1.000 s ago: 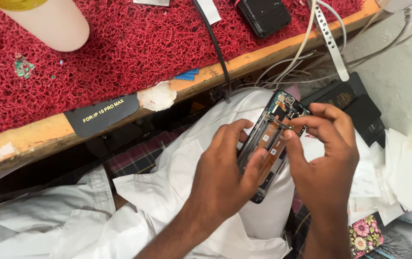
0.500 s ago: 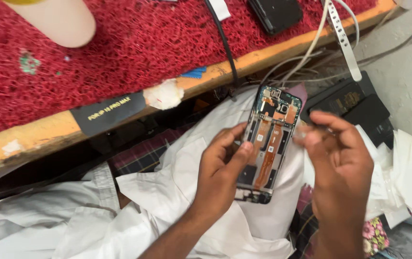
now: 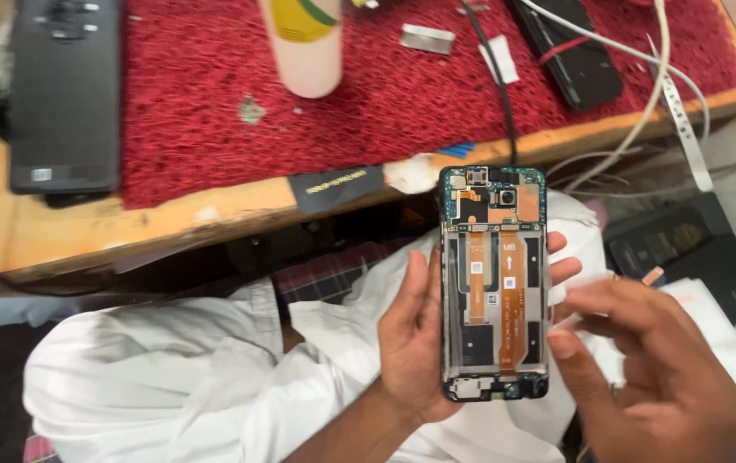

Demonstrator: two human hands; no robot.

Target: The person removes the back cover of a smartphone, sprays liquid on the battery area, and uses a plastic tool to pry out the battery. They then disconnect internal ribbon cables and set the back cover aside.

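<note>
Orange flex ribbons run down the exposed inside of an opened phone [image 3: 495,283], which stands upright in the lower middle of the frame with its back cover off and its green board and camera module at the top. The left hand [image 3: 415,339] comes up from the bottom centre and cradles the phone from behind: the thumb lies along its left edge, and fingertips [image 3: 563,270] peep out past its right edge, so this hand is clamped on the phone. The right hand [image 3: 651,369], in the lower right, is blurred; its fingers are loosely curled and spread, pointing left towards the phone's right side, just beside it but not clearly touching. Whether it pinches anything I cannot tell.

Across the top of the frame lies the wooden worktop [image 3: 128,231] with a red mat [image 3: 213,103]. On it rest a dark phone [image 3: 63,90] at upper left, a pale bottle [image 3: 303,43] at top centre, another black phone [image 3: 569,47] at upper right, and white cables [image 3: 642,111]. White cloth [image 3: 171,369] covers the person's lap below.
</note>
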